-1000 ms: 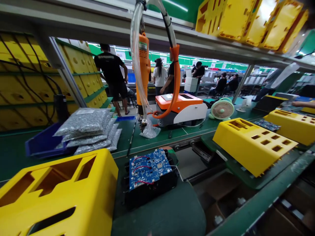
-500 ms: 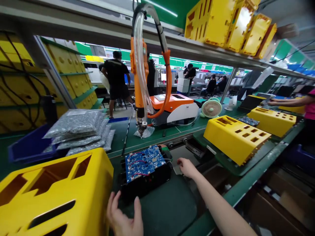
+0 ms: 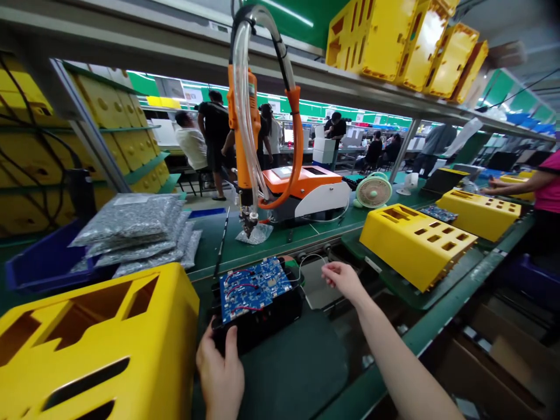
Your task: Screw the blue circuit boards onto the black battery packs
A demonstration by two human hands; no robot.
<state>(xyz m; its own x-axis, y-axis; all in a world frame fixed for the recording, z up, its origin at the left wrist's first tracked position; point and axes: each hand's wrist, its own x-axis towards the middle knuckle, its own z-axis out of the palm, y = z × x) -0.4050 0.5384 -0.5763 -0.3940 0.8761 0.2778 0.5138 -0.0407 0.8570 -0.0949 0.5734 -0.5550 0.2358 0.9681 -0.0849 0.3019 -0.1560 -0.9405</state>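
Observation:
A blue circuit board point(image 3: 257, 287) with red wires lies on top of a black housing point(image 3: 273, 318). My left hand point(image 3: 221, 367) grips the near left corner of that housing, thumb on the front side and fingers round the left. From the board's right side a thin white cable point(image 3: 306, 261) arcs up and to the right. Its far part is pinched between the thumb and finger of my right hand point(image 3: 343, 279); the tip is hidden. Beneath the housing is a dark green pallet point(image 3: 301, 367). Left of my left hand stands a large yellow casing point(image 3: 175, 326).
An orange screwdriver point(image 3: 245, 128) with hoses hangs above the bench beside an orange-and-white machine point(image 3: 306, 189). Bubble-wrap packs point(image 3: 131, 219) are stacked at left. Another yellow casing point(image 3: 415, 245) and a fan point(image 3: 374, 191) stand to the right. A person in pink point(image 3: 545, 186) works at far right.
My left hand has moved up and closed on the housing's corner. My right hand has moved slightly up and right, drawing the white cable out into an arc.

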